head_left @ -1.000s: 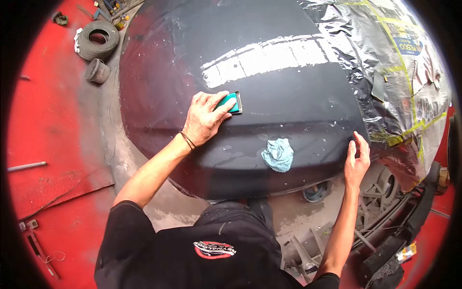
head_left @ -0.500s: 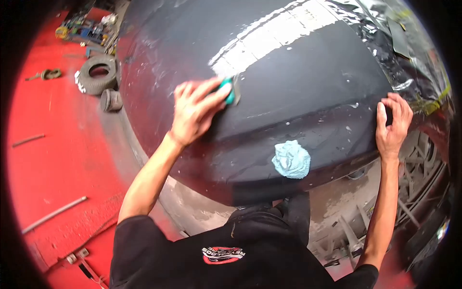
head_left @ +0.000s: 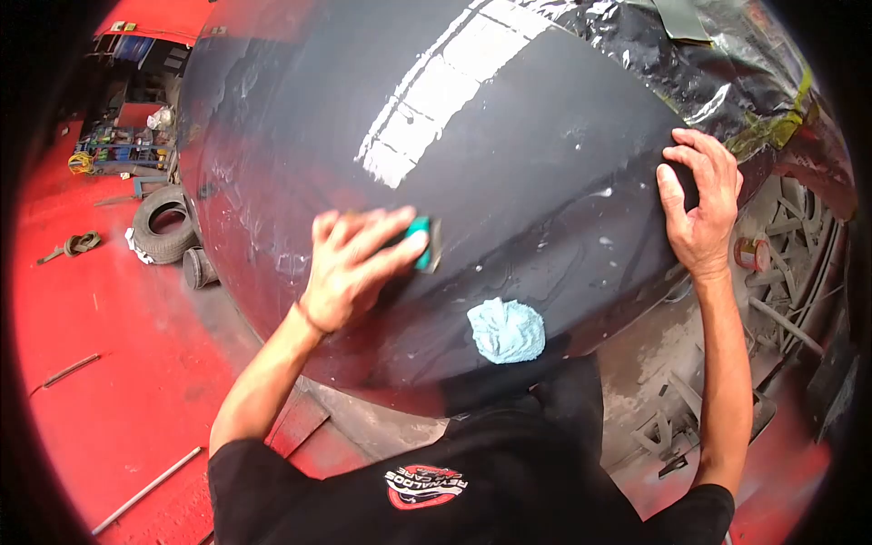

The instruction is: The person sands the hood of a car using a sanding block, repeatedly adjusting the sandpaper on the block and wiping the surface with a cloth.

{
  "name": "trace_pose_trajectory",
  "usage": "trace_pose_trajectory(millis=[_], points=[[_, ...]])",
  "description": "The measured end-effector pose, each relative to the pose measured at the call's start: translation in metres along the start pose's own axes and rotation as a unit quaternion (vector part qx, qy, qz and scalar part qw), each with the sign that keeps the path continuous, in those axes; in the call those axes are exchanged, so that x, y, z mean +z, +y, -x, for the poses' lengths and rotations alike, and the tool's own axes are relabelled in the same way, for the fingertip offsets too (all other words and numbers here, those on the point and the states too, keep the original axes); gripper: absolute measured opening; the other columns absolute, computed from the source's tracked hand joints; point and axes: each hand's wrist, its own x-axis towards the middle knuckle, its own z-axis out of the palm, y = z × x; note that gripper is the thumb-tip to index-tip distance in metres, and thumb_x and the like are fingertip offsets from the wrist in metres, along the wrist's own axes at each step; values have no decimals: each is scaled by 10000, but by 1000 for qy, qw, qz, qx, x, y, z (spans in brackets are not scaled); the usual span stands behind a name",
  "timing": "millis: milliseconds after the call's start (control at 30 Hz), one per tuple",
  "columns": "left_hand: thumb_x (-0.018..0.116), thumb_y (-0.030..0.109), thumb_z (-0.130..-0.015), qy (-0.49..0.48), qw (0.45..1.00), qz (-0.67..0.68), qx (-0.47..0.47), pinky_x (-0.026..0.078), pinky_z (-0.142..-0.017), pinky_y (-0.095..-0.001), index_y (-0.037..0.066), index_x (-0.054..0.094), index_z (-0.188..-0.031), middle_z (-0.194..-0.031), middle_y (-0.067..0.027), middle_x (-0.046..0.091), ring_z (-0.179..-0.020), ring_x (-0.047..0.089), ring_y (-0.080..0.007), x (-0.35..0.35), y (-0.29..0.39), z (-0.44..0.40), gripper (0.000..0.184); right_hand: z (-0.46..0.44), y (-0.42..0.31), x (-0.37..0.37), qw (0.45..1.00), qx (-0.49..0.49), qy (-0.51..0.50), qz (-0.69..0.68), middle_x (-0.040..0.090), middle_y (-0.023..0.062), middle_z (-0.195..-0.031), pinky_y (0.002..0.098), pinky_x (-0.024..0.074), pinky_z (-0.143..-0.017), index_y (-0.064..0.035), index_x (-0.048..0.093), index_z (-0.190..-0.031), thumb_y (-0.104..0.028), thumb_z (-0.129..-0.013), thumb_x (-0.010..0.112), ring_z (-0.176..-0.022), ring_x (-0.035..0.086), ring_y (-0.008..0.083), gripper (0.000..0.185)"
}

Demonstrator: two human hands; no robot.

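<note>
My left hand [head_left: 354,268] is closed around a green sanding block [head_left: 419,243] with a greyish sheet along its far edge. The block lies against a dark, wet-looking car hood [head_left: 509,182], left of its middle. My right hand [head_left: 707,204] rests at the hood's right edge, its fingers bent and apart, with nothing in them. A crumpled light-blue cloth [head_left: 507,331] lies on the near part of the hood, between my two hands.
Dark plastic sheeting [head_left: 654,68] with yellowish tape covers the area beyond the hood's right edge. On the red floor at left are a tire [head_left: 165,225], a metal cylinder [head_left: 198,269] and a long rod [head_left: 145,490]. Metal parts [head_left: 668,427] lie below right.
The view has turned, so the hood and cloth appear shifted. My left hand has drawn the sanding block across the hood, closer to the cloth. My right hand stays at the hood's edge.
</note>
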Motion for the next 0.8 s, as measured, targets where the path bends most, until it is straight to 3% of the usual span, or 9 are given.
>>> trace_pose_trajectory(millis=[100,200,300,367,500,600,733,800], points=[[798,212,-923,-12,1000,-4,11,367,-1092,-441,265,796,-1387,-1485,-6,734,-1181,693,-210,4,0,-10,467,-1,-5,3,1000,19,10,-5,743,39,-1328,440,424,-1121,-125,761,-1135,-166,-911,831,-1293,652,273,238],[763,181,-967,-19,999,21,28,376,-1076,-484,306,753,-1421,-1514,-4,703,-1231,666,-215,23,10,-119,471,-1,-2,4,999,22,28,-10,767,36,-1285,429,441,-1100,-115,771,-1107,-143,-937,807,-1252,675,264,176],[781,213,-967,118,985,58,107,412,-995,-479,260,772,-1304,-1364,25,740,-1092,654,-239,63,12,-207,341,4,3,4,998,41,43,-22,784,40,-1256,412,460,-1076,-103,772,-1108,-117,-973,777,-1223,692,260,136],[802,209,-940,84,993,61,65,402,-1002,-463,263,775,-1320,-1395,23,740,-1111,663,-225,52,21,-183,384,4,3,1,998,42,39,-28,787,38,-1247,412,472,-1060,-102,772,-1099,-116,-996,764,-1215,696,259,104],[825,180,-892,9,999,-5,34,379,-1048,-430,287,773,-1395,-1488,12,724,-1187,686,-193,26,32,-59,516,2,3,5,996,54,61,-45,790,22,-1235,410,481,-1048,-122,776,-1104,-106,-994,761,-1200,704,252,112],[820,166,-888,16,1000,8,17,373,-1065,-426,299,776,-1398,-1482,12,728,-1193,690,-200,29,36,-71,529,2,5,6,995,50,66,-49,791,22,-1233,406,480,-1050,-125,778,-1107,-125,-994,765,-1204,703,250,114],[799,196,-937,102,994,33,34,427,-968,-489,287,767,-1320,-1374,35,742,-1140,670,-241,61,40,-194,395,3,9,3,997,21,52,-49,787,28,-1260,405,475,-1066,-136,788,-1134,-169,-984,792,-1222,697,251,153],[797,215,-958,138,989,26,38,418,-975,-476,301,770,-1336,-1380,44,741,-1126,669,-235,71,45,-193,389,0,3,-5,994,36,41,-91,789,52,-1274,413,491,-1075,-130,806,-1161,-165,-998,793,-1208,705,261,168]])
